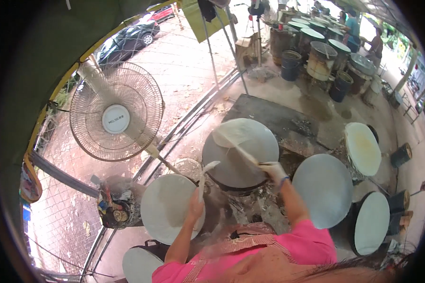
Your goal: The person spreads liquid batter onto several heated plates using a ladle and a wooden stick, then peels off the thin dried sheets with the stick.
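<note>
My right hand (273,171), pale as if gloved and with a blue band at the wrist, is closed around the handle of a long flat tool (247,154). That tool reaches over a round grey griddle (226,168), and a pale rounded shape lies at its far end; blade or batter, I cannot tell. My left hand (197,206) grips a whitish, coated stick-like tool (209,165) with a bent tip. It is upright between the griddle and a pale round plate (163,208) on the left.
A standing fan (116,119) is at the left, by wire fencing. To the right are more round plates (322,191), (363,148), (372,223). A dark board (258,108) lies beyond the griddle. Buckets (291,65), drum stoves (321,61) and people (352,30) are further back.
</note>
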A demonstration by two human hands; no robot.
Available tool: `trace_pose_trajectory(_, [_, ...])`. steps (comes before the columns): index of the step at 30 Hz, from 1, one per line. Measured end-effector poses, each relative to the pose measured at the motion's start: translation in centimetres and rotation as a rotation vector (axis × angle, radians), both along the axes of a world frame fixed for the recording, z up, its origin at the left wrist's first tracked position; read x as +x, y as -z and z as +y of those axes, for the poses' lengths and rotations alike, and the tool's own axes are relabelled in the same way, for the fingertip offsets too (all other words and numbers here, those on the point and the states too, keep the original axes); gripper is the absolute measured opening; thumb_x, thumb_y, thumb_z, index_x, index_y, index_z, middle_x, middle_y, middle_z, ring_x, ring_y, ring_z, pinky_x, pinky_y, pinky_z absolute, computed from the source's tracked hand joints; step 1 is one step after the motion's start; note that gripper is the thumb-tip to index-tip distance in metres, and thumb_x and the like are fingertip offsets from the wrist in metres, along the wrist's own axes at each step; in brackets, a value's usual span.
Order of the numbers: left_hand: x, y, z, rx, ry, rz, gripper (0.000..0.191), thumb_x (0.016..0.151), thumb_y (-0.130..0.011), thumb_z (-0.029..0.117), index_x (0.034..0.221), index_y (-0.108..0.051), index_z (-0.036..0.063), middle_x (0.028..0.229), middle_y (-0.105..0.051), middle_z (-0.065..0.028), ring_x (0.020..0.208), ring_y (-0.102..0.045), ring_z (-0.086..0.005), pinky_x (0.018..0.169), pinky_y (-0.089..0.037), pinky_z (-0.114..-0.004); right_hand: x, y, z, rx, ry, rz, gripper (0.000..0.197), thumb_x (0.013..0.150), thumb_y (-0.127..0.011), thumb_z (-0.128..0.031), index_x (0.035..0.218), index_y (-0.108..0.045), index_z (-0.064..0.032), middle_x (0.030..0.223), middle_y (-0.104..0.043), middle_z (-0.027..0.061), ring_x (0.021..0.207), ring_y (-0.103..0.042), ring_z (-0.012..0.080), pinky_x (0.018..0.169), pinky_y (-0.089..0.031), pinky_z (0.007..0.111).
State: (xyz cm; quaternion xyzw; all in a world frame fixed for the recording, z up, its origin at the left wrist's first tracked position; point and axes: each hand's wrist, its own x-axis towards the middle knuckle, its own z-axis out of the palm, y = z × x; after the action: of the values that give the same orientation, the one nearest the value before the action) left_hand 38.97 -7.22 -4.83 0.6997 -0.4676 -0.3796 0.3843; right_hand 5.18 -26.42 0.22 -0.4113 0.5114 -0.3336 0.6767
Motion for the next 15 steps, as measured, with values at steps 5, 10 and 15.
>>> trace_pose_trajectory(5, [-0.1, 2.8, 0.7, 0.062, -0.034, -0.058, 0.065, 0.074, -0.052, 0.007, 0.134, -0.032, -0.0019, 0.136, -0.036, -0.0225, 0.128, -0.031, -0.0342, 0.107, -0.022, -0.039, -4.0, 0.9, -3.5, 0.095, 0.108, -0.045, 0.025, 0.076, -0.069, -0.017, 0.092, -0.067, 0.001, 0.065, -0.061, 0.0048, 0.044, -0.049, 0.0109, 0.037, -0.034, 0.028])
trace_pose_trajectory(10, [-3.9, -3.9, 0.8, 0.251, -0.103, 0.188, 0.069, 0.078, -0.05, 0.004, 0.141, -0.021, 0.012, 0.072, -0.055, -0.0112, 0.051, -0.055, -0.0236, 0.046, -0.047, -0.033, -5.6, 2.2, -4.1, -0.051, -0.197, -0.009, 0.022, 0.076, -0.069, -0.016, 0.093, -0.069, -0.0024, 0.072, -0.062, 0.0052, 0.057, -0.052, 0.009, 0.049, -0.038, 0.025])
trace_pose_trajectory(15, [-6.8, -10.1, 2.1, 0.161, -0.373, 0.774, 0.07, 0.081, -0.047, 0.001, 0.14, -0.02, 0.0254, 0.048, -0.035, -0.0008, 0.031, -0.032, -0.0118, 0.027, -0.027, -0.025, -7.2, 1.0, -11.5, 0.086, -0.068, 0.031, 0.012, 0.076, -0.069, -0.015, 0.071, -0.066, -0.0045, 0.064, -0.059, 0.0029, 0.048, -0.05, 0.0092, 0.043, -0.037, 0.027])
